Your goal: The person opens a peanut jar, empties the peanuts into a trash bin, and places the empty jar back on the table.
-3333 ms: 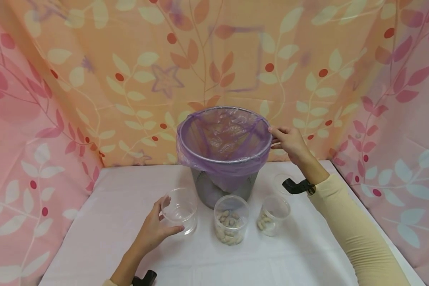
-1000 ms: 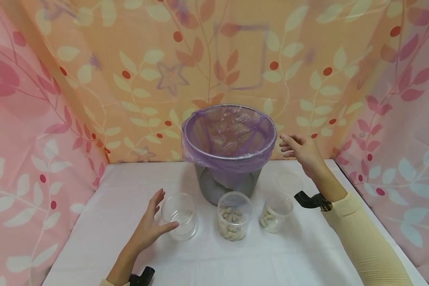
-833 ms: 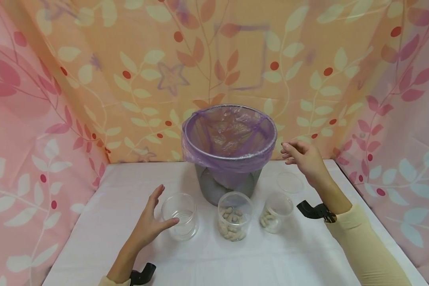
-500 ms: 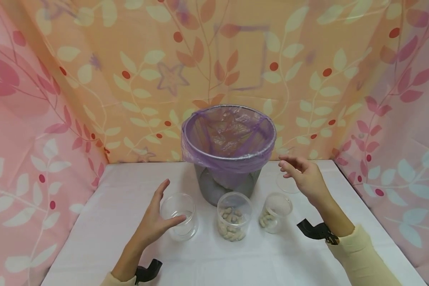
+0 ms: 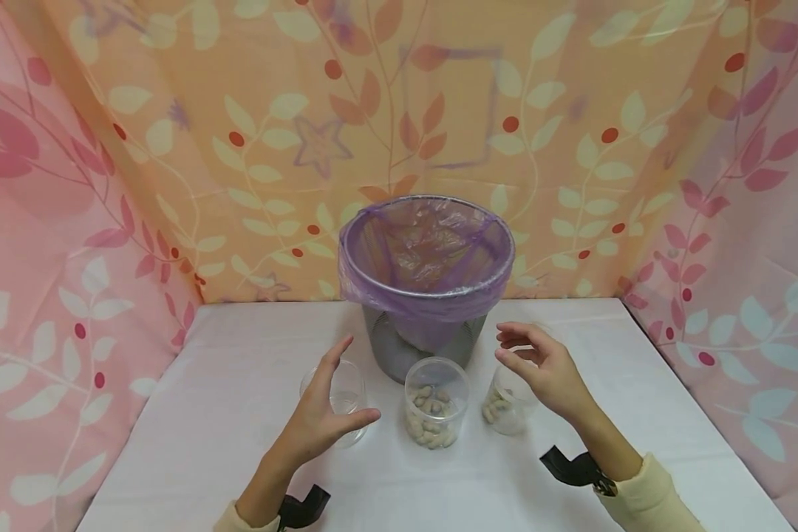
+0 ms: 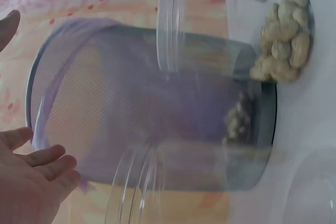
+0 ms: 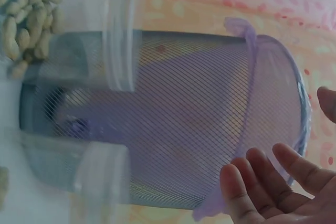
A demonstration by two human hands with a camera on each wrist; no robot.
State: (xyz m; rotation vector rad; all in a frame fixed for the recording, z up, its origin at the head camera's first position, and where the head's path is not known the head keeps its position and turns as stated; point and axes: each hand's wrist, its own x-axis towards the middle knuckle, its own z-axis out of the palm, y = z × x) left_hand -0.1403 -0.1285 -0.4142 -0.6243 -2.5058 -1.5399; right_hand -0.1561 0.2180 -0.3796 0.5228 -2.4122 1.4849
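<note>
Three clear jars standing in a row before a lined bin, two open hands hovering beside them

The middle jar (image 5: 436, 403), filled with peanuts, is sitting at the table's centre; the left hand (image 5: 324, 420) is hanging at its 9 o'clock, fingers spread and holding nothing, in front of the empty jar (image 5: 335, 391). The right hand (image 5: 544, 367) is hovering at 3 o'clock, fingers loosely curved and gripping nothing, over the small jar (image 5: 505, 405) with a few peanuts. At 12 o'clock the mesh bin (image 5: 423, 281) with its purple bag (image 5: 399, 299) is standing on the white table (image 5: 226, 414)
</note>
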